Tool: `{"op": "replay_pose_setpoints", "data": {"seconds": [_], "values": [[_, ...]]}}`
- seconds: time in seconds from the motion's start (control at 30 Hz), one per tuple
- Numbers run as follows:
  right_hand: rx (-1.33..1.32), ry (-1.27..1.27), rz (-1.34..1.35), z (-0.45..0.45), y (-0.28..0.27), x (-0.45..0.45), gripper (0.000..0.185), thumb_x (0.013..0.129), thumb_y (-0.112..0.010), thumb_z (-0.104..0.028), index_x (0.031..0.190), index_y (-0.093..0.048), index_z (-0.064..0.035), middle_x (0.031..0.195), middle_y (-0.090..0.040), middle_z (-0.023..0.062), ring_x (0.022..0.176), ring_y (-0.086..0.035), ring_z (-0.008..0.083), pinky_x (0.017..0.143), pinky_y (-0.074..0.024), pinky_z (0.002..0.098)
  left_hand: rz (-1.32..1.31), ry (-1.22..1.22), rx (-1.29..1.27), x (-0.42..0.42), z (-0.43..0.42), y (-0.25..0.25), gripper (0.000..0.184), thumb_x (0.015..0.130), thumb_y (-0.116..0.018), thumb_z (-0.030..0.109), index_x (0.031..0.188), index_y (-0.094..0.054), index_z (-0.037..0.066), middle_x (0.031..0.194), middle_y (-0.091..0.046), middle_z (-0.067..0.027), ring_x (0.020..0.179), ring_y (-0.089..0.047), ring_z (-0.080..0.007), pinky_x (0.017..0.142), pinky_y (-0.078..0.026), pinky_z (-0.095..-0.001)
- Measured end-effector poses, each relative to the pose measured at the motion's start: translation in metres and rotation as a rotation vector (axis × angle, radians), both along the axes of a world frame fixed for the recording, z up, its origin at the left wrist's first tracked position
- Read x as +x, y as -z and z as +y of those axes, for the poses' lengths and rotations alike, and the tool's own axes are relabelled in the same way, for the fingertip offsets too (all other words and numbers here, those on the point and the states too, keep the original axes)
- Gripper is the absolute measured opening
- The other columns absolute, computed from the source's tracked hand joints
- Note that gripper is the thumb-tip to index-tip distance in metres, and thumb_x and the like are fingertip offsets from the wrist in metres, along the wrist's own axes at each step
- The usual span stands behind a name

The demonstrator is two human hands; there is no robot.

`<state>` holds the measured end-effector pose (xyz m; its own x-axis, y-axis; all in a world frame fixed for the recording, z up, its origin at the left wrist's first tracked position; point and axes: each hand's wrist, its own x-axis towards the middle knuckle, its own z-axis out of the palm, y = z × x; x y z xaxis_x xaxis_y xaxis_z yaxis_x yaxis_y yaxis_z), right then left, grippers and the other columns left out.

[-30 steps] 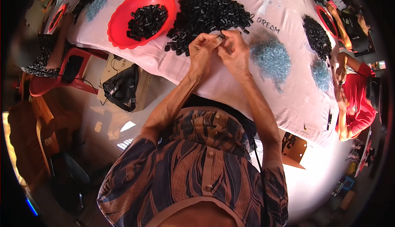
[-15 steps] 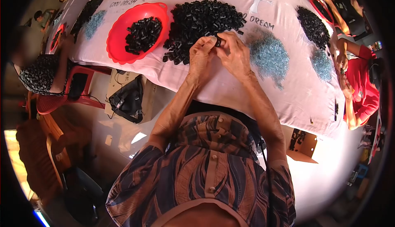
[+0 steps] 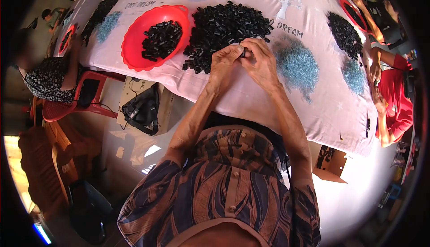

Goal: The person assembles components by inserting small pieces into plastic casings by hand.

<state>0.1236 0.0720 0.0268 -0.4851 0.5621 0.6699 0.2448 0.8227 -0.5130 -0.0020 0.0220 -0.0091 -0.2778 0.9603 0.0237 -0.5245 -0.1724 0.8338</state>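
Both hands meet over the table at the near edge of a heap of small black plastic cylinders (image 3: 230, 23). My right hand (image 3: 260, 63) is closed on one black plastic cylinder (image 3: 244, 53). My left hand (image 3: 225, 62) pinches right beside it, thumb and fingers together at the cylinder's end; anything tiny in that pinch is too small to make out. To the right lies a pile of tiny bluish, see-through pieces (image 3: 298, 66). On the left, a red scalloped plastic basin (image 3: 132, 45) holds more black cylinders (image 3: 162, 39).
A pink printed cloth (image 3: 268, 106) covers the table. Another person in red (image 3: 396, 108) sits at the right edge, near further black and bluish piles. At left are a person in a patterned top (image 3: 47, 79), a red chair (image 3: 58, 108) and a black bag (image 3: 142, 108) on cardboard.
The whole view has shifted slightly, with the table's contents a little lower and to the right. My hands stay together around the black cylinder, with fingers slightly rearranged.
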Motion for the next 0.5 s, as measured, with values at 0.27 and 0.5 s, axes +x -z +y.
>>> {"op": "replay_pose_setpoints", "data": {"seconds": [0.27, 0.5], "values": [[-0.007, -0.022, -0.016, -0.0004, -0.0021, 0.0011, 0.037, 0.067, -0.064, 0.003, 0.103, -0.06, -0.0038, 0.105, -0.06, 0.0088, 0.092, -0.057, 0.0288, 0.077, -0.052, 0.0365, 0.036, -0.011, 0.019, -0.0002, -0.003, -0.0025, 0.016, 0.092, -0.06, 0.014, 0.089, -0.068, 0.0, 0.086, -0.069, -0.007, 0.079, -0.063, -0.0129, 0.075, -0.051, -0.0273], [0.068, -0.04, -0.095, 0.0057, 0.0, 0.0029, 0.041, 0.068, -0.067, -0.005, 0.108, -0.056, -0.0043, 0.105, -0.06, 0.0098, 0.098, -0.058, 0.0305, 0.078, -0.052, 0.038, -0.009, 0.037, 0.044, -0.0017, -0.0055, -0.0048, 0.018, 0.093, -0.057, 0.012, 0.091, -0.067, -0.002, 0.087, -0.069, -0.0091, 0.078, -0.065, -0.0153, 0.077, -0.052, -0.0286]]}}
